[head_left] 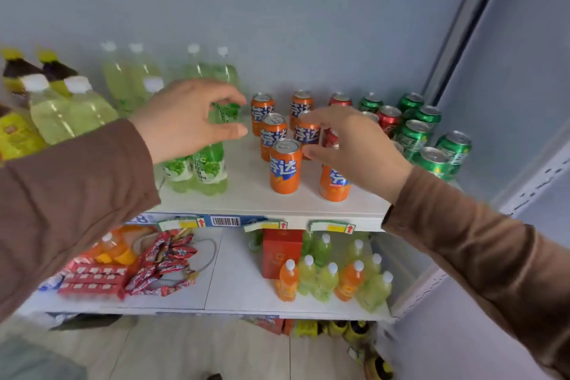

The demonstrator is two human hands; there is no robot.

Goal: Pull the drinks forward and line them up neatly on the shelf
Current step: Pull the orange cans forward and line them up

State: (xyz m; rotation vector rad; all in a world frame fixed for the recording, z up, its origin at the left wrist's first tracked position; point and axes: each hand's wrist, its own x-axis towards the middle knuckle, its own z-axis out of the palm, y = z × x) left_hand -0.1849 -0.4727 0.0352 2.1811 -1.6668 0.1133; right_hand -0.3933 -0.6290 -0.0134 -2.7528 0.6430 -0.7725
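Several orange cans (285,166) stand in two loose rows on the white shelf (246,197). Red cans (389,120) and green cans (413,136) crowd the right side. Green bottles (209,170) stand left of the cans, with more at the back. My left hand (185,119) hovers in front of the green bottles, fingers spread, holding nothing. My right hand (348,142) reaches over the right orange row, fingers apart around an orange can (307,131) without a clear grip. It partly hides the front right orange can (334,183).
Pale yellow-green bottles (71,111) and dark-capped yellow bottles (18,71) fill the shelf's left. Below it, the lower shelf (234,284) holds red snack packs (123,271), a red box (282,253) and small orange and green bottles (333,278). A grey wall with a post (462,25) closes the right.
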